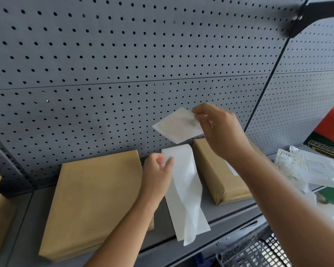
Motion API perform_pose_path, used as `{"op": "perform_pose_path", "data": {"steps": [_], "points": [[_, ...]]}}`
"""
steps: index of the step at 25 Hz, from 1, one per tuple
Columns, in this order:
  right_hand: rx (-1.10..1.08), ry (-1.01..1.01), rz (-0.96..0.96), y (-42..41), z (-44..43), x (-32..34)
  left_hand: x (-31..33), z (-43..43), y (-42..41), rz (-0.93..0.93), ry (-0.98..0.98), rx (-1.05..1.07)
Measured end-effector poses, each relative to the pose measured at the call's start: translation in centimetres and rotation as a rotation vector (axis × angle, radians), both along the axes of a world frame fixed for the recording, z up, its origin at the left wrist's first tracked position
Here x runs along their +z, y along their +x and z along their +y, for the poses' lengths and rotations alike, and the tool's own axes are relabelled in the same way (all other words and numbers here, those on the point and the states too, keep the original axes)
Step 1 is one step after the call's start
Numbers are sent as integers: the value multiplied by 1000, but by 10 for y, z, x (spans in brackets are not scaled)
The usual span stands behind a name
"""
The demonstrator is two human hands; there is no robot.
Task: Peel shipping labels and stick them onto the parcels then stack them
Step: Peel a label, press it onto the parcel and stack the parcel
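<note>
Pinching peeled label [178, 125] at its right edge, right hand [219, 130] holds it up in front of pegboard [104, 54], fingers clamped on it. Left hand [157, 174] grips top of white backing strip [185, 191] between thumb and fingers; strip hangs down, twisted, over shelf [162, 224]. Large brown parcel [93, 201] lies left on shelf, partly under left forearm. Smaller parcel [218, 172] lies right, behind right forearm, white label patch on top. Plastic bag [312, 168] far right. Wire basket [255, 251] near right.
</note>
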State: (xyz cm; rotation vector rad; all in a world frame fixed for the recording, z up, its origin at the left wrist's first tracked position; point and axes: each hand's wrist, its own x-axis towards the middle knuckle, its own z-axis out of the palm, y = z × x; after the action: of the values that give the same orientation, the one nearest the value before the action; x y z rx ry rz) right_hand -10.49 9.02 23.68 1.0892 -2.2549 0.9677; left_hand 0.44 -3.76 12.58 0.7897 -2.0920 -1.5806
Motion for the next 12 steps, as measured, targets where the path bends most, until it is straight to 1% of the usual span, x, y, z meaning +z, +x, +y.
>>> {"op": "perform_pose_path", "data": {"steps": [1, 3, 4, 5, 7, 9, 11, 12], "points": [[41, 7, 22, 5, 0, -5, 5, -6, 1, 92, 126, 38], [113, 35, 66, 17, -2, -16, 19, -21, 4, 207, 525, 28], [140, 52, 88, 24, -4, -22, 25, -30, 7, 251, 689, 9], [168, 72, 111, 30, -7, -28, 29, -39, 10, 268, 780, -7], [238, 125, 145, 43, -15, -38, 31, -54, 19, 272, 805, -30], [320, 184, 162, 54, -22, -48, 31, -64, 29, 257, 766, -19], [412, 266, 120, 62, -27, -60, 28, -73, 40, 229, 681, 35], [457, 313, 59, 65, -28, -64, 27, -77, 45, 221, 649, 70]]}}
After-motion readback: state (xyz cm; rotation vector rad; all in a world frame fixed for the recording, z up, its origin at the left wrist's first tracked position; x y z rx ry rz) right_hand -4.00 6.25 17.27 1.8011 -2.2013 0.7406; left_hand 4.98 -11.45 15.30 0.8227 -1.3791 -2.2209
